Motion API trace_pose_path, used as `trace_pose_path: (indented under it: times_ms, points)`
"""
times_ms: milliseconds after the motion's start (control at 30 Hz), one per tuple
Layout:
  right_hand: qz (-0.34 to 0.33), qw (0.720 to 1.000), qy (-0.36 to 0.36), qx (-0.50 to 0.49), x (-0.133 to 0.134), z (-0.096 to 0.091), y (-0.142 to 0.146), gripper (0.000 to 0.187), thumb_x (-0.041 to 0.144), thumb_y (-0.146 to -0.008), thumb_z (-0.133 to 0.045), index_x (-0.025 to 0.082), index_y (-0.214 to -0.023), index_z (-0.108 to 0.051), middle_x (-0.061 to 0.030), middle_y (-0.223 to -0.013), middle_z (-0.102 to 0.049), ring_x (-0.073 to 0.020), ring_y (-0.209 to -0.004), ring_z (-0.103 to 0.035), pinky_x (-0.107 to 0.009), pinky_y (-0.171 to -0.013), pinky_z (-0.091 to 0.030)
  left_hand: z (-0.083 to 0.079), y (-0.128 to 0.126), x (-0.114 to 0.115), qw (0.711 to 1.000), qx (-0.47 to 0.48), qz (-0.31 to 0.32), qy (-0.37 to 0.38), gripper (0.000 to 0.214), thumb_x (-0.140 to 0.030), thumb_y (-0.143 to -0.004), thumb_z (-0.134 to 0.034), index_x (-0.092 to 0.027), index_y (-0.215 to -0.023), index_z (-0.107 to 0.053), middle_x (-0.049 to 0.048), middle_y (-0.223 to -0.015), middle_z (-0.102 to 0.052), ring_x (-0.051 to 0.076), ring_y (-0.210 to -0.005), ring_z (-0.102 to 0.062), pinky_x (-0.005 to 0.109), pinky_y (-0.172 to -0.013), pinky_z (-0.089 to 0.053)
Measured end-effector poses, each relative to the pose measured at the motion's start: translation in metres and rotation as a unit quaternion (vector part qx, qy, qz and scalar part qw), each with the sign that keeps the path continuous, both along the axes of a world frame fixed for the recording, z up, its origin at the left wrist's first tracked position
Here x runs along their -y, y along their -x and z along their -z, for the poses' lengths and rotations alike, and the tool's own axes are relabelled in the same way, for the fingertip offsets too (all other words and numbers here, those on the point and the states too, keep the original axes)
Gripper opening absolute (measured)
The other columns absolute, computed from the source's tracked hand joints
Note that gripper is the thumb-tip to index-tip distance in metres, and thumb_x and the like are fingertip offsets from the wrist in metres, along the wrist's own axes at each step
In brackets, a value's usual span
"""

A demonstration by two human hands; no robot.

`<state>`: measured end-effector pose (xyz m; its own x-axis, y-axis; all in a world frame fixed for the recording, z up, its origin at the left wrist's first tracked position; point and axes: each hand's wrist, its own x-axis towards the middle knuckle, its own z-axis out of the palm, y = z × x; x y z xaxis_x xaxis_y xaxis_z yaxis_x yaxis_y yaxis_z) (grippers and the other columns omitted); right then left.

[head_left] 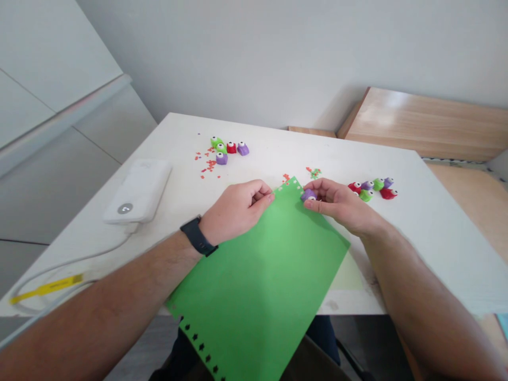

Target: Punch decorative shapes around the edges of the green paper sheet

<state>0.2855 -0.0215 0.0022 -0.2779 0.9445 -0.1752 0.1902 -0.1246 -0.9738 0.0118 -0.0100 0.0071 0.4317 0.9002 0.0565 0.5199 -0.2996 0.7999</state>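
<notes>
A green sheet of paper [262, 275] lies slantwise over the table's front edge, with small star-shaped holes along its lower-left edge and near its far corner. My left hand [240, 209] pinches the paper's upper-left edge between thumb and fingers. In my right hand [337, 203] is a small purple craft punch [308, 195], its round white button facing up, held at the paper's upper-right edge by the far corner. Whether the punch's slot is around the paper, I cannot tell. Green and orange cut-outs [315, 173] lie just beyond the corner.
Several red, green and purple punches stand in a group [231, 147] at the back left, beside scattered orange cut-outs [209, 166]. Another group of punches [367, 186] is to the right. A white power bank [138, 190] with a cable and yellow tag [47, 288] lies left.
</notes>
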Motion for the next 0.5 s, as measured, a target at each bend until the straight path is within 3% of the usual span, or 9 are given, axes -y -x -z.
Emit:
trace_pose_path:
  times_ms: [167, 500]
  points:
    - [-0.013, 1.000, -0.016, 0.008, 0.0010, -0.0020, -0.0015, 0.036, 0.042, -0.087, -0.083, 0.023, -0.116, -0.071, -0.0042, -0.108, -0.071, -0.0180, -0.094, -0.063, -0.033, -0.082, -0.051, 0.0007, -0.0011, -0.0005, 1.000, 0.004, -0.002, 0.003, 0.026, -0.042, -0.101, -0.059, -0.019, -0.095, -0.070, -0.0011, -0.080, -0.071, 0.015, -0.071, -0.063, 0.028, -0.067, -0.045]
    - [-0.025, 0.999, 0.006, 0.036, -0.0004, -0.0013, -0.0012, 0.039, 0.044, -0.085, -0.083, 0.022, -0.116, -0.074, -0.0043, -0.104, -0.074, -0.0183, -0.089, -0.065, -0.034, -0.080, -0.052, 0.0003, -0.0005, -0.0001, 1.000, 0.005, 0.001, 0.003, 0.025, -0.041, -0.101, -0.059, -0.019, -0.095, -0.070, -0.0011, -0.081, -0.071, 0.015, -0.071, -0.062, 0.029, -0.067, -0.045]
